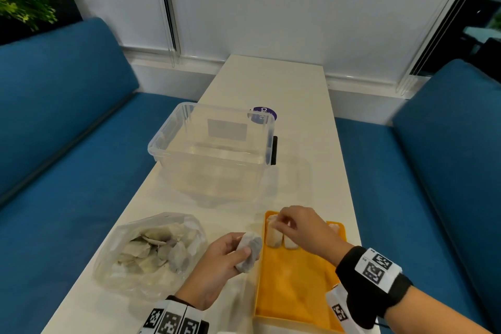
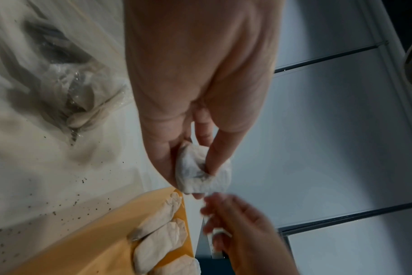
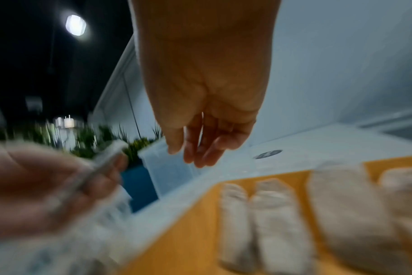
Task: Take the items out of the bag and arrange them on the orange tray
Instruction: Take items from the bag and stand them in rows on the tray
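Figure: Tea bags in transfer from the plastic bag to the orange tray.

I held a tea bag (image 1: 249,251) pinched between thumb and fingers of my left hand (image 1: 217,266), just off the left rim of the orange tray (image 1: 292,285). My right hand (image 1: 301,228) hung over the tray's far edge, fingers loosely extended and, as far as the right wrist view showed, gripping nothing. The row of laid tea bags (image 1: 273,236) sat at 12 o'clock on the tray, long axes running 12 to 6. From the held bag the bare tray floor lay toward 3 o'clock; the left hand was nearer, and I judged its bag would need aligning 12 to 6. The plastic bag (image 1: 151,249) of remaining tea bags lay at 9 o'clock on the tabletop (image 1: 311,144).
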A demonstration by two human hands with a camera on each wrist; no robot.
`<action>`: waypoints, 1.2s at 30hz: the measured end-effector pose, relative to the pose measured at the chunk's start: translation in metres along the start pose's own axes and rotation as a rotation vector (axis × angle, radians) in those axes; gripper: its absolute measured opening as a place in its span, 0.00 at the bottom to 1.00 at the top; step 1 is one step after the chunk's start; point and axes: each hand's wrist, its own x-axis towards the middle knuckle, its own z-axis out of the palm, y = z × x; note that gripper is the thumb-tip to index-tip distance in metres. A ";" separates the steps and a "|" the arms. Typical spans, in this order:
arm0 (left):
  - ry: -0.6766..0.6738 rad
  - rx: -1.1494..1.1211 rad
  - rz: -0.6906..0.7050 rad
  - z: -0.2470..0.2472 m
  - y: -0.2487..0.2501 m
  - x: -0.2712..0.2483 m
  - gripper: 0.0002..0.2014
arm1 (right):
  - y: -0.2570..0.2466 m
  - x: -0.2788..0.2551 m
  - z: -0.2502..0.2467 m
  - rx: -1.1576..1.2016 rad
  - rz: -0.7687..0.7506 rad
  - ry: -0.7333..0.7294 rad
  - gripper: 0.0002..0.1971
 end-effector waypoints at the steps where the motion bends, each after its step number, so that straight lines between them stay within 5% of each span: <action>1: 0.002 0.001 0.001 0.001 0.000 0.000 0.10 | -0.011 -0.004 -0.001 0.094 -0.018 -0.019 0.14; 9: 0.013 0.051 0.063 0.007 0.003 -0.003 0.06 | -0.045 -0.019 -0.010 0.413 -0.047 -0.113 0.09; 15: 0.031 0.128 0.126 0.011 0.006 -0.007 0.04 | -0.047 -0.026 -0.011 0.257 -0.111 -0.013 0.07; 24: 0.094 0.849 0.367 0.008 0.005 -0.008 0.10 | -0.035 -0.033 -0.004 0.155 -0.185 0.073 0.11; 36: 0.091 0.871 0.365 -0.005 0.008 -0.020 0.09 | 0.019 -0.032 -0.037 -0.078 0.022 0.083 0.11</action>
